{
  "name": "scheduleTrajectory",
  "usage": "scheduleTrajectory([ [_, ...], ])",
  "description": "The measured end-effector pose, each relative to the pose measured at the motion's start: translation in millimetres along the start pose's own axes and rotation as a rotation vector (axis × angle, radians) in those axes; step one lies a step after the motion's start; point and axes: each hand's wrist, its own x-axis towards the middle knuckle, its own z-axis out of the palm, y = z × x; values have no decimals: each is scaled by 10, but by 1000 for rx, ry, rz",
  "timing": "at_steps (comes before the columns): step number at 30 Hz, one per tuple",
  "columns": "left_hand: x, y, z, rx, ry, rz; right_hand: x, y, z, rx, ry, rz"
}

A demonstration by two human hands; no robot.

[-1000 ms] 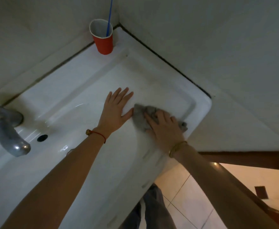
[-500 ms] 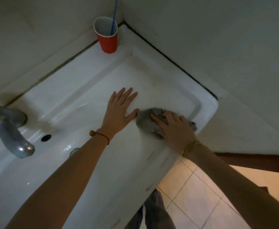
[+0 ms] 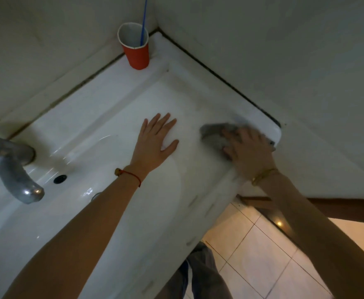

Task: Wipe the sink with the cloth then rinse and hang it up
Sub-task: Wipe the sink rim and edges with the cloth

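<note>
A white ceramic sink (image 3: pixel 103 117) fills the corner of the room, with its flat right shelf in front of me. My right hand (image 3: pixel 249 151) presses a grey cloth (image 3: pixel 214 135) flat onto the shelf near the sink's right front corner, fingers spread over it. My left hand (image 3: pixel 155 143) lies flat and open on the shelf to the left of the cloth, apart from it, holding nothing. Part of the cloth is hidden under my right palm.
A grey metal tap (image 3: pixel 15 169) juts over the basin at the left, above the overflow hole (image 3: pixel 60 179). A red paper cup (image 3: pixel 136 47) with a blue stick in it stands in the back corner. Walls close in behind and to the right. Tiled floor (image 3: pixel 254 255) lies below.
My right hand has slid the cloth to the right, away from my left hand and toward the sink's right corner. My left hand has stayed flat in place.
</note>
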Motion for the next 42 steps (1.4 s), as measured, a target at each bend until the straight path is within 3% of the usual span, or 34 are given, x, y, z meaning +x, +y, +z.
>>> scheduleTrajectory([
  [2,2,100,-31,17,6,-24,41,59,-50,58,82,131],
  [5,6,358,-33,45,31,73,-240,-63,-48,121,237,245],
  [9,6,686,129,-47,-38,157,-603,-237,-37,699,425,594],
  [10,6,729,177,-55,-60,150,-604,-221,-42,785,440,652],
  [16,-10,720,329,36,-49,155,-190,75,-42,747,364,936],
  [22,-9,698,398,103,-47,136,-635,-365,177,1000,134,954],
  [26,-17,697,405,109,-45,127,-308,-184,126,968,89,1065],
  [29,-14,702,411,102,-23,125,-118,-22,91,998,177,1072],
  [32,-9,699,424,101,-11,127,-353,-334,144,1104,317,1020],
  [36,-11,691,446,82,-12,124,-678,-723,238,1110,275,932],
  [42,-22,678,447,113,3,130,-122,-72,141,991,247,1044],
])
